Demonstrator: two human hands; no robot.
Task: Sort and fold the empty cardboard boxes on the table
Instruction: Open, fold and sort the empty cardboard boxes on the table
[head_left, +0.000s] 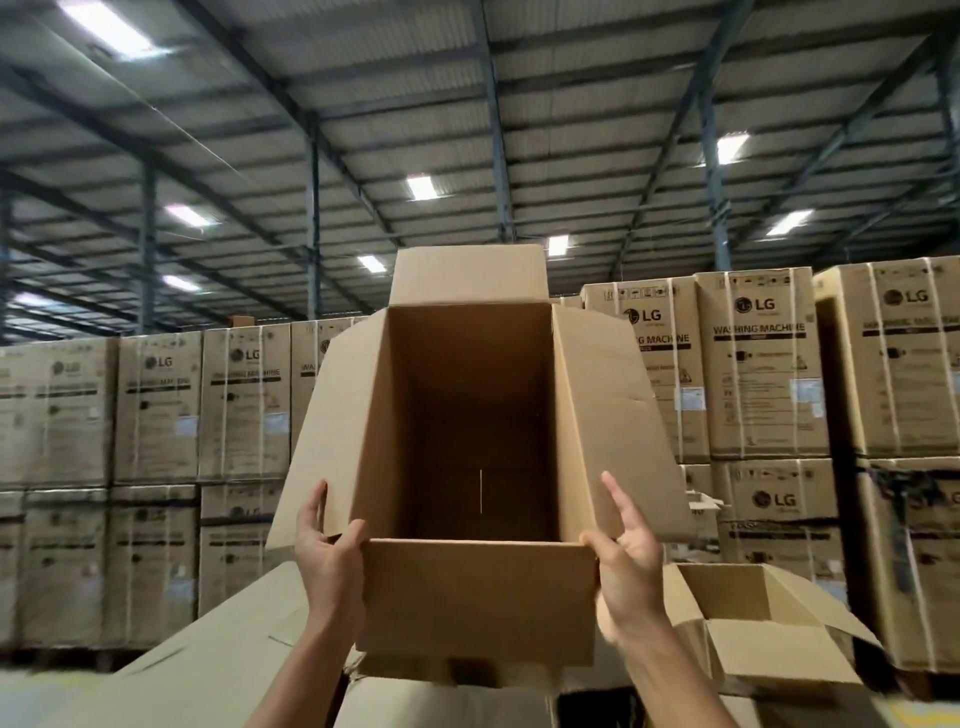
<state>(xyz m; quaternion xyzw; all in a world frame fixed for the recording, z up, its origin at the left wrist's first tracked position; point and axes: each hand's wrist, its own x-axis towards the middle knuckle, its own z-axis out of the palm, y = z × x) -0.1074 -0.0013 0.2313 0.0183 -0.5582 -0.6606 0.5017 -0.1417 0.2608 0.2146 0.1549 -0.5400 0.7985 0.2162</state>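
Head view: left hand (328, 564) and right hand (629, 569), fingers clamped on near corners of raised box (467, 410), which hides stacked cartons (763, 374) behind; second box (740, 618) lower right.

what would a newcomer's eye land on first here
The open cardboard box held up at centre, empty, flaps spread, gripped by the left hand and right hand. Behind it, a wall of stacked LG washing machine cartons; a second open box sits lower right.

Both forearms are bare right down to the lower edge. The left hand (324, 558) and right hand (631, 564) are bare too (slender wrists, long fingers).
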